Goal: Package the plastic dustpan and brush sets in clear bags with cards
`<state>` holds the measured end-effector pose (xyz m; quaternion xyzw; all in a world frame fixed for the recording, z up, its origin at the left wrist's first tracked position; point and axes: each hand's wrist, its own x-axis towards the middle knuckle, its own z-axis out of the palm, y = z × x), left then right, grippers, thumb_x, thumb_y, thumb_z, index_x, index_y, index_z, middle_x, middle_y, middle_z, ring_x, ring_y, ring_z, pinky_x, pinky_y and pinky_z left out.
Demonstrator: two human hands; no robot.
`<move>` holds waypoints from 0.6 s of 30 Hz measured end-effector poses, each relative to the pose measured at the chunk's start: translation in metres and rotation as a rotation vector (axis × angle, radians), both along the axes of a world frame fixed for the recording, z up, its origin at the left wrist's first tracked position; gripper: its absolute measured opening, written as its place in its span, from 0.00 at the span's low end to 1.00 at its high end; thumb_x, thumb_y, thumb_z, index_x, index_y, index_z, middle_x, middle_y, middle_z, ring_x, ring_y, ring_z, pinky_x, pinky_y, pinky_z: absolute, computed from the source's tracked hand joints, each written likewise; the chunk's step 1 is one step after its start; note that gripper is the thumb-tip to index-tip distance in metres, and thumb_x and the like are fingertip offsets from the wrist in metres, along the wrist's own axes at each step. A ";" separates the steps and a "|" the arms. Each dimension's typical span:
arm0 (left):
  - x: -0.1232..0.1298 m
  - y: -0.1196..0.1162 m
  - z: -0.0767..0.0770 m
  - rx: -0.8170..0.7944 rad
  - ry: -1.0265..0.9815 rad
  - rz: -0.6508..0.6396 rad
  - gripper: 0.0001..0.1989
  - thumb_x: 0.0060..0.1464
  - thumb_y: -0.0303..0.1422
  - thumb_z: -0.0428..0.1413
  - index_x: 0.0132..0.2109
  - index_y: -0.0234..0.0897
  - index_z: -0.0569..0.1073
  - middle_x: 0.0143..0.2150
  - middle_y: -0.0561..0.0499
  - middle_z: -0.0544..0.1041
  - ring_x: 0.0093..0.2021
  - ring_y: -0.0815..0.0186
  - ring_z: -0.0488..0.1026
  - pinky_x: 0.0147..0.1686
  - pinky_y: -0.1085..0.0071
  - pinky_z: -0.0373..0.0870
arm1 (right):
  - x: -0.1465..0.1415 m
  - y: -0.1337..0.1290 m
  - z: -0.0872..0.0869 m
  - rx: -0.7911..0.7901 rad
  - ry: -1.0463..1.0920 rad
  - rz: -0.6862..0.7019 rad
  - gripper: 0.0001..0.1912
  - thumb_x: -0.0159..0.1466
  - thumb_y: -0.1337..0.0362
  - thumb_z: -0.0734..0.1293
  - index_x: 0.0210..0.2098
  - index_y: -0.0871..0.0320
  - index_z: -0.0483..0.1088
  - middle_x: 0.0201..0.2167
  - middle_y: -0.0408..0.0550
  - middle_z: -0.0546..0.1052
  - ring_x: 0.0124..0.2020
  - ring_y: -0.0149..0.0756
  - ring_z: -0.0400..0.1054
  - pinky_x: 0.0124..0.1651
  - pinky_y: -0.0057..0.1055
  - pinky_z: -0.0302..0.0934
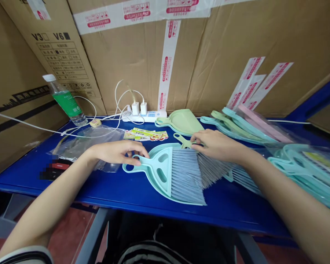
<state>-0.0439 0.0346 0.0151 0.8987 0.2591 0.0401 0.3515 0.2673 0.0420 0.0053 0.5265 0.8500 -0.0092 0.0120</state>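
Note:
My left hand (122,152) is closed on the handle of a light blue hand brush (185,176). This brush lies over a matching light blue dustpan (155,183), its bristles fanned toward the right. My right hand (213,145) has its fingertips on the handle of a green hand brush (183,140). Grey bristles of the green brush spread out beneath that hand and partly behind the blue ones. Just beyond the right hand, a pale green dustpan (185,121) rests on a light blue one.
Bagged brush-and-dustpan sets (297,165) are piled at the right, with more dustpans (253,126) behind. A plastic bottle (67,102), a clear bag (85,145), coloured labels (145,135) and a power strip (151,116) with cables occupy the left and back. Cardboard (143,62) walls the rear.

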 end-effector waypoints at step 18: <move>0.011 -0.020 0.007 0.216 0.079 -0.016 0.05 0.59 0.32 0.57 0.39 0.35 0.74 0.35 0.52 0.72 0.31 0.70 0.68 0.32 0.75 0.64 | -0.001 0.001 -0.010 0.054 0.036 -0.015 0.08 0.65 0.61 0.61 0.37 0.56 0.70 0.26 0.51 0.76 0.40 0.51 0.70 0.43 0.42 0.55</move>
